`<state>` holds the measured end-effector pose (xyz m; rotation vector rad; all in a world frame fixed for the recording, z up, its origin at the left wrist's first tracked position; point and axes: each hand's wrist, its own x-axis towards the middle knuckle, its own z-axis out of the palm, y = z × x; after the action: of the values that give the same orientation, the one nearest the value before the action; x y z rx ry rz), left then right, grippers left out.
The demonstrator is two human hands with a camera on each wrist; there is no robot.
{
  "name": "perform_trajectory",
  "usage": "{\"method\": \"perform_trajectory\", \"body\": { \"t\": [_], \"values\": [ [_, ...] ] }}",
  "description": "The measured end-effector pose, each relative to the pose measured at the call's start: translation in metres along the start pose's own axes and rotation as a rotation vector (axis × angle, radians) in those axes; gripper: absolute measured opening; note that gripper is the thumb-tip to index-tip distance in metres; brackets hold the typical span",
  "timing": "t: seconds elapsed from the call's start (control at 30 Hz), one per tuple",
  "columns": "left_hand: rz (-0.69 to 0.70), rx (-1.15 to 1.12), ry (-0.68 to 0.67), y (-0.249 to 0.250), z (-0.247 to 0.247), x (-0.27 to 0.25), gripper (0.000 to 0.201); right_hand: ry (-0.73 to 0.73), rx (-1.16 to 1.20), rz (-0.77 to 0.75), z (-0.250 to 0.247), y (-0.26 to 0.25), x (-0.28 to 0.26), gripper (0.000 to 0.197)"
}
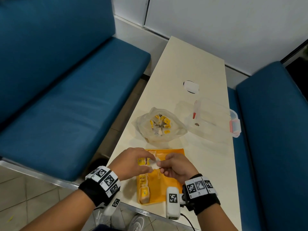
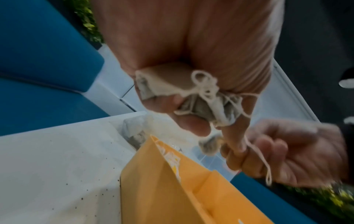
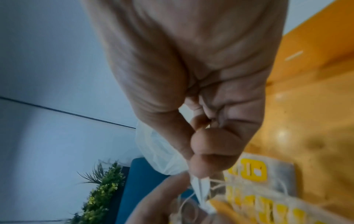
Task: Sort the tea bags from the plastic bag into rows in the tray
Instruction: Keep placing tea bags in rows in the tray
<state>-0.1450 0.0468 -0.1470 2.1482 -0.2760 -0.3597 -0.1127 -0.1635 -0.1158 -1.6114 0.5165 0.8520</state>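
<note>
Both hands meet over the yellow tray (image 1: 168, 189): the left hand (image 1: 131, 161) curls its fingers round bunched tea bags (image 2: 193, 92), while the right hand (image 1: 177, 165) pinches their tangled string (image 2: 256, 151) between thumb and fingertips. Directly beneath the grip and back toward the wrists, one row of tea bags (image 1: 143, 185) lines the tray's left edge. Beyond the grip sits the open plastic bag (image 1: 159, 125) holding more, with a clear box (image 1: 215, 119) to its right on the table (image 1: 191, 60).
</note>
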Motion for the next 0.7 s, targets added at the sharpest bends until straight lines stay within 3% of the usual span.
{"method": "perform_trajectory", "body": {
  "t": [0.1,0.17,0.23,0.4,0.5,0.7],
  "values": [
    [0.057,0.046,0.072,0.000,0.007,0.002,0.017,-0.034,0.061,-0.041,0.005,-0.002,-0.004,0.033],
    [0.027,-0.039,0.120,0.000,0.007,0.002,0.011,-0.059,0.053,-0.124,0.007,0.000,-0.006,0.025],
    [-0.031,-0.156,0.139,0.000,0.006,0.004,0.008,-0.012,-0.087,-0.263,0.005,0.004,-0.005,0.026],
    [-0.049,-0.180,0.139,0.000,0.008,0.006,0.015,0.107,-0.325,-0.568,0.011,0.009,-0.003,0.016],
    [-0.068,-0.186,0.121,0.001,0.009,0.006,0.016,0.172,-0.380,-0.578,0.011,0.012,0.001,0.014],
    [-0.223,-0.194,0.182,-0.023,0.007,0.002,0.025,0.123,-0.488,-0.366,-0.014,0.024,0.019,0.013]
  ]
}}
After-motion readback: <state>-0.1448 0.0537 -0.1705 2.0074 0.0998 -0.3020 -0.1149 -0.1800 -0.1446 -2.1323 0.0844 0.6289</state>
